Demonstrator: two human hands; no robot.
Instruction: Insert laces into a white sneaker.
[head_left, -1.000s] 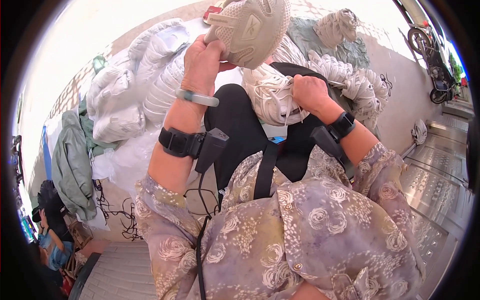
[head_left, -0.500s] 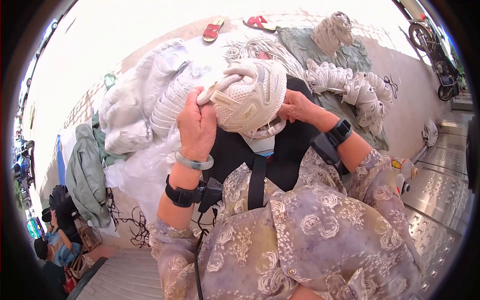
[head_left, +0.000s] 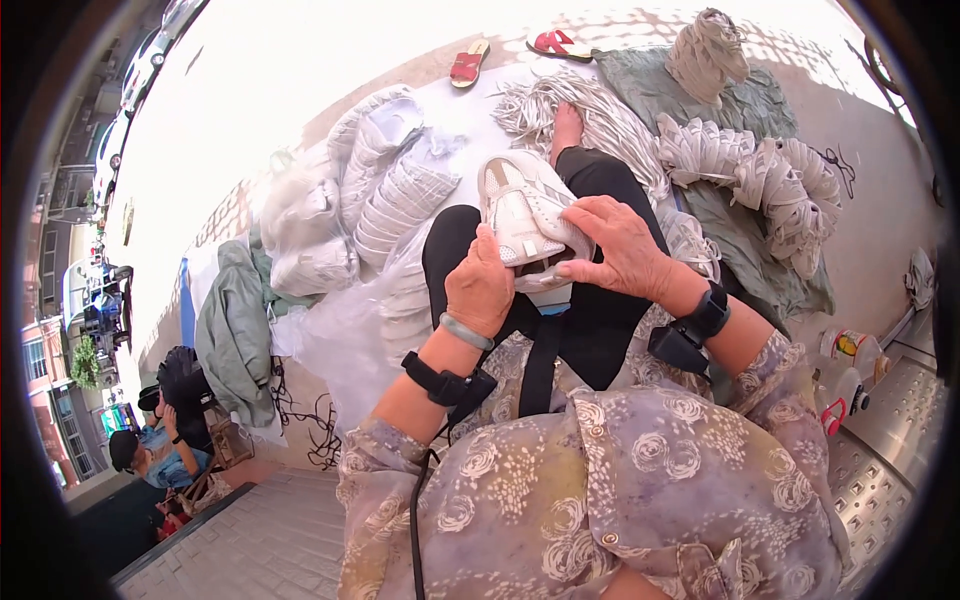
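Note:
A white mesh sneaker upper point(head_left: 527, 205) rests upright between my knees, its toe pointing away from me. My left hand point(head_left: 480, 288) is closed on its near left edge. From the right, my right hand point(head_left: 622, 250) spans the other side, fingertips on the side panel and thumb at the near opening. The inside of the upper is mostly hidden. Beside my right knee lies another white sneaker upper point(head_left: 692, 245) with laces. A heap of loose white laces point(head_left: 610, 125) spreads around my bare foot.
Bagged stacks of nested white uppers point(head_left: 395, 195) lie at left, near a grey-green cloth point(head_left: 232, 335). Bundled uppers point(head_left: 790, 195) sit on a green sheet at right. Red slippers point(head_left: 468, 66) lie beyond. Plastic bottles point(head_left: 850, 350) stand by a metal ramp. Another person point(head_left: 165, 455) sits at far left.
The upper has been turned and lowered closer to my lap. My right hand has moved from its lower right edge onto its side, with the fingers more spread. My view has shifted left.

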